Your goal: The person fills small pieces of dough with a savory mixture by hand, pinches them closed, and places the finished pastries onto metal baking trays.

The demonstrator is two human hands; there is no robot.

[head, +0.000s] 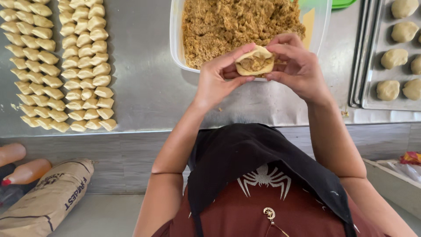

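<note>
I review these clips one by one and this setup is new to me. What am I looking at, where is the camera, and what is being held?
There is no machine here: a person works with two bare hands, and the one camera sits on their head, looking down past their chest. The left hand and right hand together cup a piece of dough with brown crumbly filling inside, still open on top. Behind it on the steel table stands a clear tub of the same filling. Rows of small dough pieces lie on the left, and a tray of round dough balls sits on the right. A paper sack lies on the floor.
</note>
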